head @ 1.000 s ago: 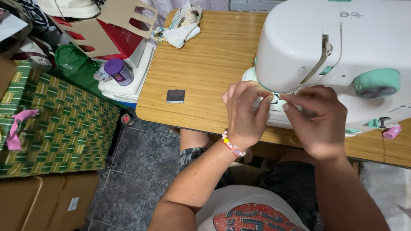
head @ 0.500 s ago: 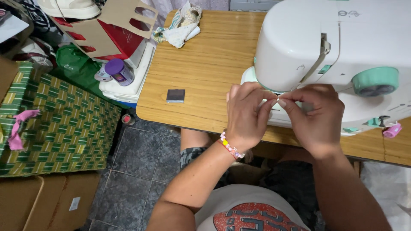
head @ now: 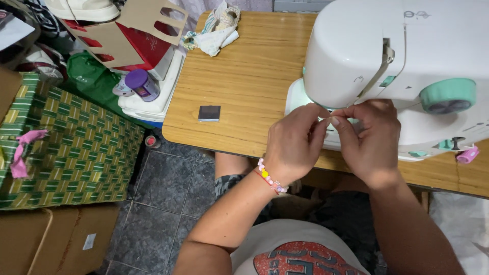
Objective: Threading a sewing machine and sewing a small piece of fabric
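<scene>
Little had shifted: both hands stayed pinched together under the white plastic sewing machine [head: 407, 51], left hand [head: 293, 145] and right hand [head: 369, 140] nipping something too small to tell. Beneath lay a wood-grain tabletop [head: 244, 76]; grey floor tiles [head: 158, 188] were seen below.

— Where are the hands?
— Left hand [head: 293, 145] and right hand [head: 369, 140] meet fingertip to fingertip under the white sewing machine [head: 402, 56], pinching something tiny.
— And the table [head: 244, 76]?
— A small dark square [head: 209, 113] lies there.
</scene>
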